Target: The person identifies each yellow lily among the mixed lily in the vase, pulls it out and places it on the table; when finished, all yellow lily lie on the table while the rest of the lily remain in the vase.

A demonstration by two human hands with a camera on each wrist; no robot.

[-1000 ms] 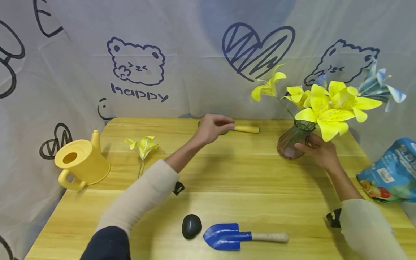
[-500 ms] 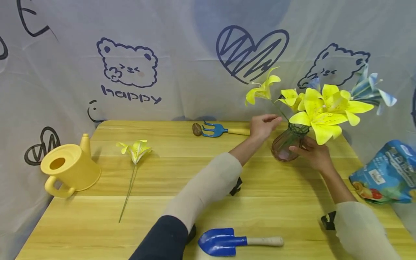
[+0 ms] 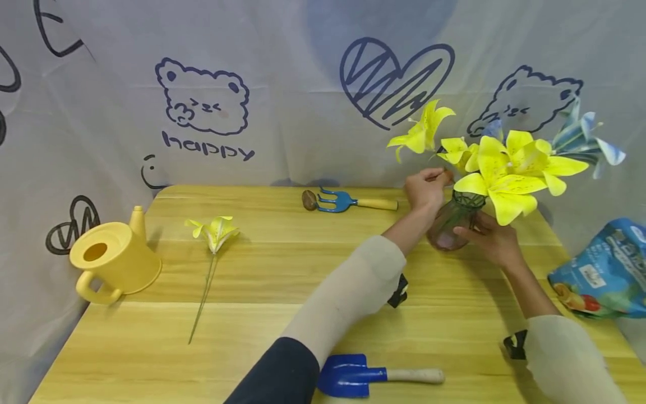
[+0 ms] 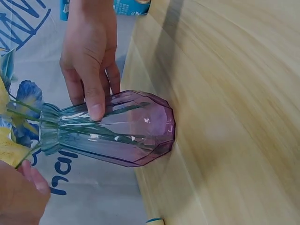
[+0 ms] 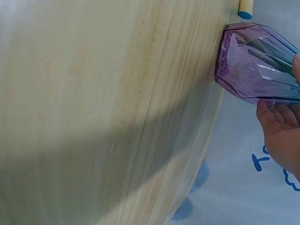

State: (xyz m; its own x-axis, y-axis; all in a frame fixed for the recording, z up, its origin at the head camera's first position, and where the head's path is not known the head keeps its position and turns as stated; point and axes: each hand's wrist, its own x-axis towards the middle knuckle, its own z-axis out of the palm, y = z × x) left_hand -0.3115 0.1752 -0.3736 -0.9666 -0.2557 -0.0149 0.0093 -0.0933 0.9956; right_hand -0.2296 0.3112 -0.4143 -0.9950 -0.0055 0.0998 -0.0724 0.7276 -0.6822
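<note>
A faceted vase (image 3: pixel 446 233), greenish at the neck and purple at the base, stands at the back right, holding yellow lilies (image 3: pixel 510 168) and pale blue flowers (image 3: pixel 580 137). My right hand (image 3: pixel 492 241) grips its right side, thumb across the front, as the left wrist view also shows. At the neck's left, my left hand (image 3: pixel 426 188) pinches the stem of a yellow lily (image 3: pixel 421 132) that leans out leftward. In the left wrist view, green stems (image 4: pixel 122 136) run down inside the clear vase. The lower end of the pinched stem is hard to make out.
A yellow watering can (image 3: pixel 118 258) and a loose yellow lily (image 3: pixel 216 233) are on the left. Along the back lie a blue hand rake (image 3: pixel 340 201) and a brown stone (image 3: pixel 309 200). A blue trowel (image 3: pixel 348 377) is in front; a blue pouch (image 3: pixel 600 275) stands right.
My left hand has moved right, from above the rake to the lily stem at the vase neck, and pinches it. That lily has shifted slightly. My right hand stays on the vase.
</note>
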